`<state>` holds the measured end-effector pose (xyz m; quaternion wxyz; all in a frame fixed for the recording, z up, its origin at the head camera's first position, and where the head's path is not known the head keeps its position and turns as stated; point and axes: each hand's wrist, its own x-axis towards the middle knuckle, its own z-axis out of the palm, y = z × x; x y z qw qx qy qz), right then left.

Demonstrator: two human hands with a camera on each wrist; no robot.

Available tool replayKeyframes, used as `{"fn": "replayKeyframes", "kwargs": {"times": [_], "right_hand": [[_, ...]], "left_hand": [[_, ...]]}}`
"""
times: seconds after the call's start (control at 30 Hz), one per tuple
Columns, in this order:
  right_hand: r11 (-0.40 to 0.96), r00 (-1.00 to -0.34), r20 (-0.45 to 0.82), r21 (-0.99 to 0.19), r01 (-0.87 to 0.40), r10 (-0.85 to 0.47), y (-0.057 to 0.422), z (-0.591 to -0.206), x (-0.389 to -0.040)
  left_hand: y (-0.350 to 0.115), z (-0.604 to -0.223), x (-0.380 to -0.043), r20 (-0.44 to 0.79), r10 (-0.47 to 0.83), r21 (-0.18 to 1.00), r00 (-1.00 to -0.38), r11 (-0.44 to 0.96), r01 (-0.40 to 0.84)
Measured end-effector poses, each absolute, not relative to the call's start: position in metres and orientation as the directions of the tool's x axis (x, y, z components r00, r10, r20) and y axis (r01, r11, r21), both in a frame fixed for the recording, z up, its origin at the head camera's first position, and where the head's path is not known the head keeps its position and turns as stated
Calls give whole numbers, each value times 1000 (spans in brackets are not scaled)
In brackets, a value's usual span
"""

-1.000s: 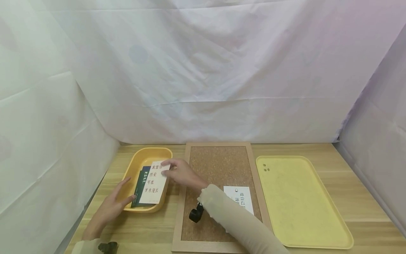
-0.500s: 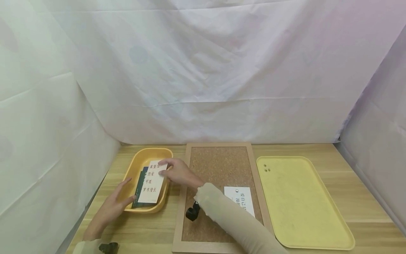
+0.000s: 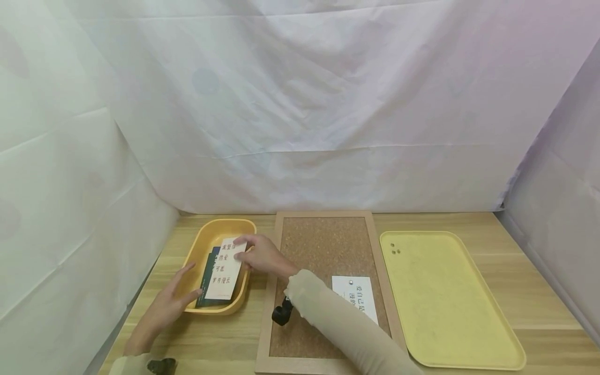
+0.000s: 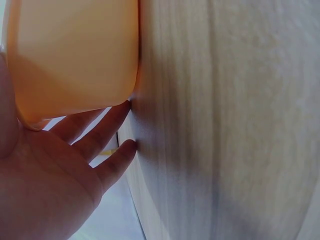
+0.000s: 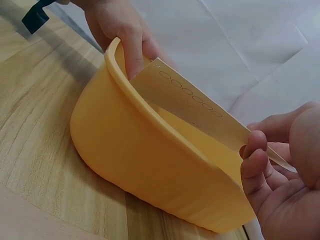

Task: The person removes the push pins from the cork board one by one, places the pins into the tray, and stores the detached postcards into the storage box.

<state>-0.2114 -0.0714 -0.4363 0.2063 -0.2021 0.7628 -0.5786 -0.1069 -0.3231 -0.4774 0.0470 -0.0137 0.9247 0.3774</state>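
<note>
Card point(image 3: 226, 273): red “热爱…岁月漫长” | right hand point(image 3: 264, 255) pinches it | left hand point(image 3: 162, 308) splayed, touching yellow bin point(image 5: 140, 155)

The right fingers point(image 3: 247, 238) have shifted the white rectangular card with red characters point(image 3: 226, 271) slightly toward the left edge of the wooden bench point(image 3: 206, 341), hiding more of the dark green card point(image 3: 209, 273); the cream fabric sleeve point(image 3: 342, 323) followed, baring more lettering on the white dark-lettered card point(image 3: 348, 291).

Card point(image 3: 224, 272) obstructs the bin point(image 5: 145, 155) — room above tray point(image 3: 447, 299).
</note>
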Motion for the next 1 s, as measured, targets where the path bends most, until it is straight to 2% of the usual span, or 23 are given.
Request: {"fn": "replayKeyframes", "kwargs": {"times": [0.5,0.7,0.83,1.0], "right_hand": [[212,-831,-91,-977,-33,-548,-71,-452,-213],[209,-825,-70,-976,-59,-561,-71,-454,-214],[248,-829,-67,-965,-89,-556,-73,-455,-215],[361,-848,-24,-911,-199,-529,-78,-452,-216]], "left_hand": [[-324,-480,-108,-103,-2,689,-995,721,-72],[-325,-481,-108,-106,-6,683,-994,726,-78],[-324,-481,-108,-108,-10,680,-994,729,-81],[-324,-481,-108,-95,-2,687,-995,723,-67]]}}
